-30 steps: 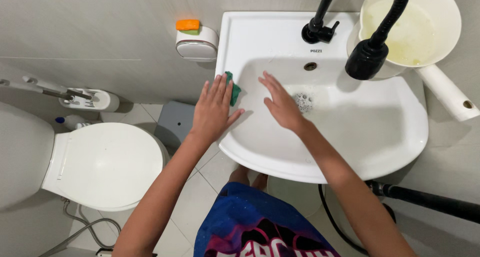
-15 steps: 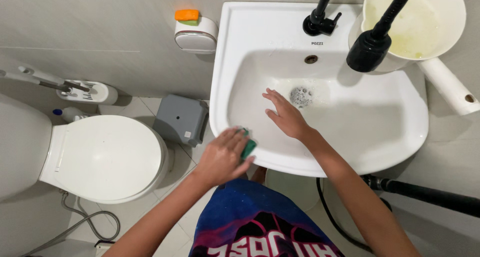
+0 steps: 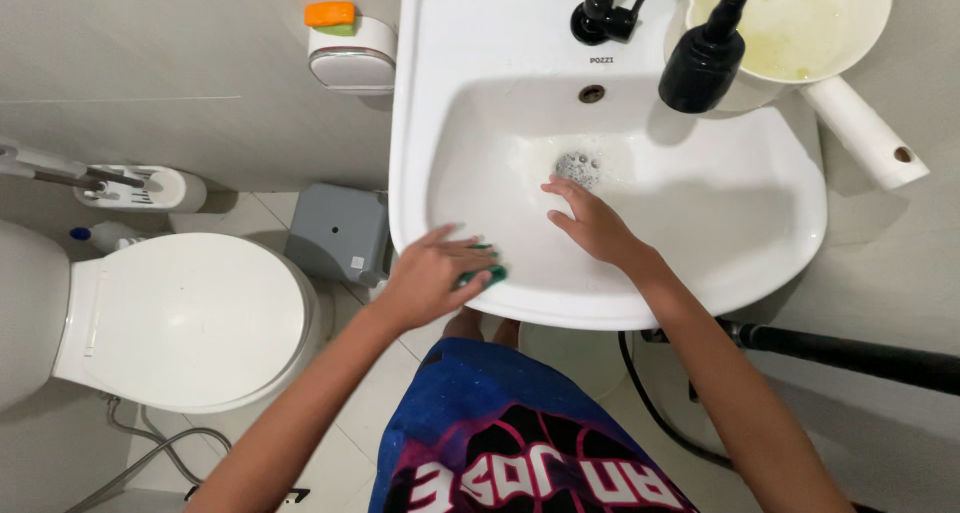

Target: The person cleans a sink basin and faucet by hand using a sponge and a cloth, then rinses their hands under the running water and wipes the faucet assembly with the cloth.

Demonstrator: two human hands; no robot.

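My left hand (image 3: 432,273) presses a green sponge (image 3: 487,273) against the near left rim of a white wash basin (image 3: 760,263). Only a small corner of the sponge shows past my fingers. My right hand (image 3: 592,219) lies flat with fingers spread inside the basin bowl, just below the foamy drain (image 3: 577,165). It holds nothing.
A black tap (image 3: 604,13) and a black shower head (image 3: 702,68) hang over the basin back. A white dipper (image 3: 800,23) of yellowish liquid rests at the basin's right rear. A wall soap dish (image 3: 350,55) with an orange-green sponge, a grey bin (image 3: 338,233), a closed toilet (image 3: 185,318) and a brush holder (image 3: 150,188) are to the left.
My left hand slid the green sponge from the basin's far left rim down along the edge to the near rim. My right hand stayed in the bowl near the drain.
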